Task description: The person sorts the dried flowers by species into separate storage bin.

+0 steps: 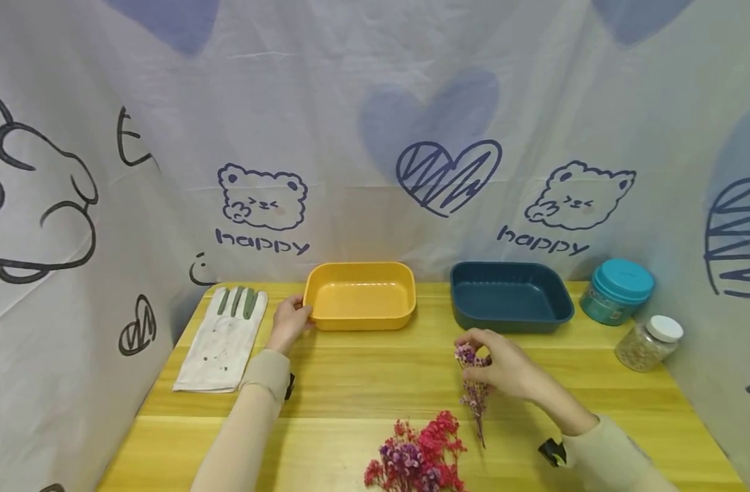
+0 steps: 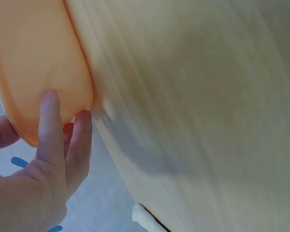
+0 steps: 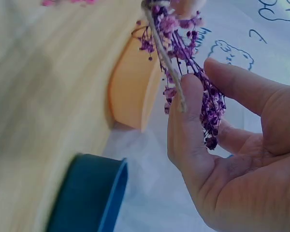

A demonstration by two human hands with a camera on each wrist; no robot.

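The purple flowers (image 1: 475,396) look dry and brittle, so a light, even hold would probably serve best, with no twisting, while the yellow tray (image 1: 359,301) is steadied gently enough not to tip. The right hand's (image 1: 504,369) thumb and fingers pinch the flowers just in front of the blue tray (image 1: 510,301); the left hand (image 1: 291,321) holds the yellow tray's left end, fingers slightly spread.

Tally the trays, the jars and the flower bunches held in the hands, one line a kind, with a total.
Trays: 2 (yellow tray, dark blue tray)
Jars: 2 (blue-lidded jar, white-lidded jar)
Held flower bunches: 1 (purple flowers, in the right hand)
Total: 5
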